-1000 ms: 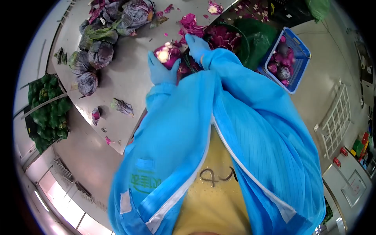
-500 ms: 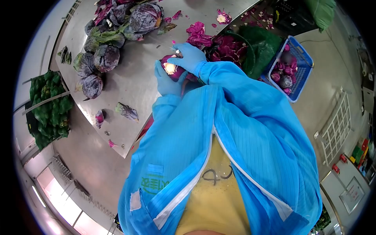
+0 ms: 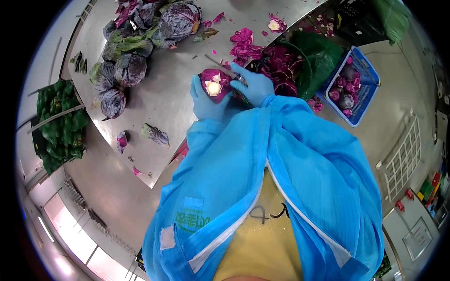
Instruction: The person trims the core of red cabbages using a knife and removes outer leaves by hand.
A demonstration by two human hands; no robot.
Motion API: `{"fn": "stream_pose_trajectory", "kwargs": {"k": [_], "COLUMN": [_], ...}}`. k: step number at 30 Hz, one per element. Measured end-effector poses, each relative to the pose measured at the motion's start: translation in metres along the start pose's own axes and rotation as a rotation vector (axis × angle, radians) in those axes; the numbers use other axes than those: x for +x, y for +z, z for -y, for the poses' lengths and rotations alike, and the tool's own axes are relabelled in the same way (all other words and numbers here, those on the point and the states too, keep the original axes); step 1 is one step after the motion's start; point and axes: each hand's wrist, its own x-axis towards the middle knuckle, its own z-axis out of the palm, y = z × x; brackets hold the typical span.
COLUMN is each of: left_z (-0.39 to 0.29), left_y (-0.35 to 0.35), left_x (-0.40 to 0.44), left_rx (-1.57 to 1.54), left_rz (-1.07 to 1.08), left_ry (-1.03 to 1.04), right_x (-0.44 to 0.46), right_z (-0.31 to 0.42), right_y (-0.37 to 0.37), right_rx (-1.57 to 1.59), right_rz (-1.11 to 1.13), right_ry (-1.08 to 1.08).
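Note:
A trimmed red cabbage (image 3: 219, 80), its pale cut stem facing up, rests in my blue-gloved left hand (image 3: 206, 104). The fingers wrap its left and lower side. In my right hand (image 3: 258, 87), gloved too, is a knife (image 3: 219, 63), gripped just right of the cabbage. Its thin blade points up and left past the cabbage's top edge; the handle is mostly covered by my fingers. Loose purple leaves (image 3: 244, 46) lie on the metal table (image 3: 180, 98) beyond my right hand.
Several untrimmed red cabbages (image 3: 130, 69) are piled at the table's left. Beside my right arm, a green bag (image 3: 316, 61) holds purple leaves (image 3: 282, 68). A blue basket (image 3: 367, 96) with cabbages stands at right. Green net sacks (image 3: 61, 124) are beyond the table's left edge.
My right hand has drawn away from the cabbage toward the right, and the knife blade now shows. The cabbage has turned slightly in my left hand, its cut stem more in view.

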Motion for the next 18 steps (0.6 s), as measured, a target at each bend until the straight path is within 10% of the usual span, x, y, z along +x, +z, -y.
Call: {"fn": "stream_pose_trajectory", "kwargs": {"k": [18], "left_z": [-0.006], "left_y": [-0.006], "left_x": [0.004], "left_rx": [0.035], "left_rz": [0.047], "left_ry": [-0.029], "right_x": [0.018], "right_z": [-0.009], "right_y": [0.012], "right_rx": [-0.100], "right_rz": [0.171], "right_ry": [-0.075]}}
